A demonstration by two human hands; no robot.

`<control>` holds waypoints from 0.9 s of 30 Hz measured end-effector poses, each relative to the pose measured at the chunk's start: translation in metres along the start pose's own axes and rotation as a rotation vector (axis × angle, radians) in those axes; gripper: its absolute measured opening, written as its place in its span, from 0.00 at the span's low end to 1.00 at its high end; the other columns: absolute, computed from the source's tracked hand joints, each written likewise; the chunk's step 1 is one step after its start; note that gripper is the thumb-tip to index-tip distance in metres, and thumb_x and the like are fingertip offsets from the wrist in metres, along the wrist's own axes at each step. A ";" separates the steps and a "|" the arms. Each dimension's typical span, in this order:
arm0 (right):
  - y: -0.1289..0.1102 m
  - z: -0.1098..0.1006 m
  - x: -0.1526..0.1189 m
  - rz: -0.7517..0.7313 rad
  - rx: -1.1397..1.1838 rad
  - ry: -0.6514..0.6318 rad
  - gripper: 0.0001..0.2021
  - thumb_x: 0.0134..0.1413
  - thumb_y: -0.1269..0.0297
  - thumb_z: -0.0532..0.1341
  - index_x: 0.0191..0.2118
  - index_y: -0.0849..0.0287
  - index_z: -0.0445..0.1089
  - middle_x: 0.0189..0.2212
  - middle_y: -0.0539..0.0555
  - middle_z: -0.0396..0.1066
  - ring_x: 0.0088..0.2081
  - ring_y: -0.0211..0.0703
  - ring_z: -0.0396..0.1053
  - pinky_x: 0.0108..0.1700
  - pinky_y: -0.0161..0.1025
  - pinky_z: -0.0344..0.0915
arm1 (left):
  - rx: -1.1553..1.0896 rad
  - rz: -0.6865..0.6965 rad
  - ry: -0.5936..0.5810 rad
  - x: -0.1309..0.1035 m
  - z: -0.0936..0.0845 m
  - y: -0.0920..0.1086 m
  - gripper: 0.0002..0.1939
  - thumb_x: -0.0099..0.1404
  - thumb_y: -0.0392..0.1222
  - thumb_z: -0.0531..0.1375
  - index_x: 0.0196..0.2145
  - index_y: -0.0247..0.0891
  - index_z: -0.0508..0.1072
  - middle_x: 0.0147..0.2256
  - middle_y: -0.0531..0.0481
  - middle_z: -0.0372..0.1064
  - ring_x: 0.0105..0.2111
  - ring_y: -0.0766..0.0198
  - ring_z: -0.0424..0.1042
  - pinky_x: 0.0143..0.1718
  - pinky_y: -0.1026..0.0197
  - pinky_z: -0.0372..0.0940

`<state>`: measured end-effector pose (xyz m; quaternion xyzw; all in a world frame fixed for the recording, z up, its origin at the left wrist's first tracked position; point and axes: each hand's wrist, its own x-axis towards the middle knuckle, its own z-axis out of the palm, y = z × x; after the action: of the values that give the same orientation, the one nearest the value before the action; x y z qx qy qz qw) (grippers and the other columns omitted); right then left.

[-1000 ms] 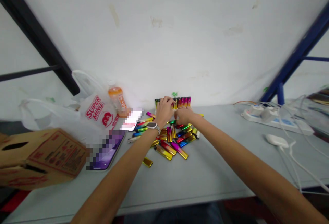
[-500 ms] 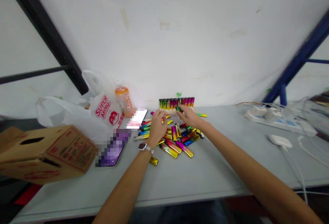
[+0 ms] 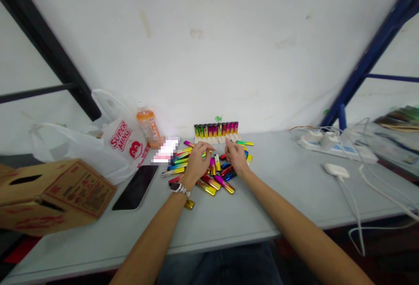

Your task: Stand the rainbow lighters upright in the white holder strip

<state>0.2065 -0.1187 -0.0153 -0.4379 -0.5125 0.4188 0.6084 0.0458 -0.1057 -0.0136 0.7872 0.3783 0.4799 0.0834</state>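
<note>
A loose pile of shiny lighters (image 3: 207, 185) in mixed gradient colours lies on the grey table. Over its left side is my left hand (image 3: 197, 159), wearing a watch (image 3: 180, 188); its fingers bend to the right, with a gap showing a bit of green and yellow below them. Curled at the pile's right side is my right hand (image 3: 236, 157), thumb up. What its fingers hold, if anything, is hidden. Behind both hands, a row of upright lighters (image 3: 214, 130), dark-topped, stands against the wall beside a whitish card holder (image 3: 233, 137).
To the left are a cardboard box (image 3: 77, 193), a dark phone (image 3: 135, 189), a lit phone (image 3: 166, 150), a white plastic bag (image 3: 121, 145) and an orange drink bottle (image 3: 146, 121). On the right lie a power strip (image 3: 340, 149), a white charger (image 3: 337, 170) and cables.
My right hand has drawn back from the upright row, where it held a small green-ended thing, to the pile. My left hand stays over the pile. The near phone's screen has gone dark.
</note>
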 end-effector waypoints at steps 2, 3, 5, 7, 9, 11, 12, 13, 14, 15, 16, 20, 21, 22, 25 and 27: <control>0.006 0.000 0.001 -0.058 -0.073 0.060 0.25 0.55 0.40 0.57 0.20 0.55 0.56 0.13 0.44 0.50 0.18 0.35 0.50 0.22 0.36 0.48 | -0.003 0.006 -0.017 0.000 0.001 0.000 0.11 0.64 0.27 0.53 0.35 0.38 0.74 0.37 0.48 0.70 0.42 0.59 0.70 0.49 0.54 0.65; 0.008 0.001 0.001 -0.074 -0.107 0.083 0.25 0.56 0.41 0.56 0.19 0.54 0.56 0.13 0.44 0.51 0.19 0.35 0.51 0.23 0.37 0.49 | -0.004 0.006 -0.024 0.000 0.002 -0.001 0.12 0.64 0.26 0.54 0.35 0.38 0.74 0.37 0.48 0.70 0.42 0.59 0.70 0.49 0.54 0.65; 0.010 0.002 0.002 -0.092 -0.176 0.117 0.24 0.57 0.44 0.55 0.18 0.54 0.55 0.13 0.45 0.52 0.19 0.36 0.52 0.24 0.37 0.50 | -0.005 0.006 -0.033 -0.001 0.003 -0.002 0.12 0.63 0.25 0.54 0.35 0.38 0.74 0.38 0.48 0.70 0.43 0.59 0.70 0.49 0.54 0.65; 0.010 0.004 0.002 -0.109 -0.236 0.145 0.22 0.58 0.49 0.53 0.18 0.55 0.55 0.14 0.45 0.53 0.20 0.36 0.53 0.25 0.37 0.50 | 0.000 0.002 -0.041 -0.001 0.004 -0.003 0.12 0.63 0.25 0.54 0.35 0.38 0.74 0.38 0.48 0.70 0.43 0.59 0.70 0.49 0.54 0.65; 0.009 0.005 0.002 -0.140 -0.281 0.165 0.19 0.58 0.53 0.53 0.19 0.55 0.55 0.15 0.44 0.54 0.21 0.36 0.54 0.25 0.36 0.51 | 0.008 -0.001 -0.049 0.000 0.005 -0.004 0.12 0.63 0.25 0.54 0.35 0.38 0.73 0.38 0.48 0.70 0.43 0.59 0.70 0.50 0.53 0.65; 0.007 0.006 0.001 -0.163 -0.302 0.167 0.17 0.58 0.55 0.52 0.20 0.55 0.56 0.16 0.44 0.55 0.21 0.37 0.55 0.26 0.36 0.51 | 0.020 0.001 -0.055 0.000 0.007 -0.005 0.11 0.63 0.26 0.54 0.35 0.38 0.73 0.38 0.48 0.70 0.43 0.59 0.69 0.50 0.53 0.65; 0.007 0.006 0.000 -0.168 -0.300 0.160 0.18 0.58 0.54 0.52 0.20 0.55 0.56 0.16 0.45 0.55 0.22 0.37 0.55 0.26 0.36 0.52 | 0.024 0.002 -0.054 0.001 0.007 -0.005 0.11 0.64 0.26 0.54 0.34 0.38 0.73 0.38 0.48 0.70 0.43 0.59 0.69 0.50 0.52 0.65; 0.007 0.006 -0.001 -0.168 -0.290 0.148 0.18 0.59 0.53 0.52 0.21 0.55 0.57 0.16 0.45 0.56 0.22 0.37 0.56 0.27 0.36 0.52 | 0.029 0.005 -0.052 0.002 0.008 -0.006 0.11 0.64 0.27 0.54 0.34 0.38 0.73 0.38 0.48 0.70 0.43 0.58 0.69 0.50 0.52 0.65; 0.008 0.007 -0.002 -0.166 -0.275 0.130 0.20 0.60 0.51 0.52 0.21 0.55 0.57 0.16 0.45 0.56 0.23 0.37 0.56 0.27 0.36 0.53 | 0.034 0.010 -0.049 0.003 0.009 -0.006 0.11 0.64 0.27 0.53 0.34 0.38 0.73 0.38 0.48 0.70 0.43 0.58 0.69 0.50 0.52 0.64; 0.008 0.007 -0.003 -0.164 -0.259 0.112 0.21 0.60 0.48 0.52 0.21 0.55 0.57 0.16 0.45 0.56 0.23 0.38 0.56 0.27 0.36 0.53 | 0.038 0.017 -0.045 0.004 0.011 -0.007 0.11 0.64 0.27 0.53 0.34 0.38 0.73 0.38 0.48 0.70 0.43 0.58 0.69 0.50 0.52 0.64; 0.009 0.007 -0.004 -0.163 -0.244 0.095 0.22 0.60 0.46 0.52 0.21 0.55 0.57 0.16 0.45 0.56 0.23 0.38 0.56 0.27 0.36 0.53 | 0.042 0.027 -0.037 0.006 0.012 -0.008 0.11 0.64 0.27 0.53 0.34 0.38 0.73 0.38 0.48 0.70 0.43 0.58 0.68 0.49 0.52 0.64; 0.010 0.006 -0.006 -0.156 -0.217 0.075 0.25 0.59 0.40 0.53 0.21 0.55 0.57 0.16 0.45 0.55 0.22 0.38 0.55 0.26 0.36 0.53 | 0.059 0.065 0.028 0.018 0.019 -0.014 0.12 0.63 0.26 0.53 0.34 0.38 0.73 0.37 0.48 0.69 0.43 0.58 0.68 0.48 0.53 0.65; 0.011 0.006 -0.006 -0.154 -0.217 0.074 0.25 0.58 0.40 0.53 0.21 0.55 0.57 0.16 0.45 0.54 0.22 0.38 0.55 0.26 0.36 0.53 | 0.065 0.070 0.047 0.022 0.021 -0.015 0.12 0.63 0.26 0.53 0.34 0.38 0.73 0.37 0.48 0.69 0.43 0.58 0.68 0.48 0.53 0.65; 0.011 0.006 -0.005 -0.154 -0.220 0.072 0.25 0.59 0.39 0.53 0.21 0.55 0.57 0.15 0.45 0.55 0.22 0.38 0.55 0.26 0.36 0.53 | 0.071 0.073 0.069 0.025 0.023 -0.017 0.12 0.63 0.26 0.53 0.34 0.38 0.73 0.36 0.48 0.69 0.42 0.58 0.68 0.48 0.53 0.65; 0.011 0.005 -0.004 -0.155 -0.238 0.069 0.26 0.59 0.40 0.53 0.21 0.55 0.58 0.15 0.45 0.55 0.22 0.38 0.54 0.26 0.36 0.52 | 0.070 0.081 0.143 0.033 0.022 -0.016 0.12 0.63 0.26 0.53 0.34 0.39 0.73 0.36 0.48 0.69 0.42 0.58 0.69 0.48 0.53 0.65; 0.010 0.005 -0.004 -0.148 -0.248 0.076 0.26 0.59 0.40 0.54 0.20 0.55 0.58 0.15 0.46 0.55 0.23 0.38 0.54 0.26 0.36 0.52 | 0.047 0.091 0.179 0.033 0.018 -0.010 0.12 0.63 0.26 0.53 0.34 0.39 0.73 0.36 0.48 0.69 0.42 0.58 0.69 0.48 0.53 0.65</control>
<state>0.2002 -0.1191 -0.0258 -0.4862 -0.5677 0.2895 0.5980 0.0639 -0.0723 -0.0057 0.7591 0.3590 0.5429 0.0088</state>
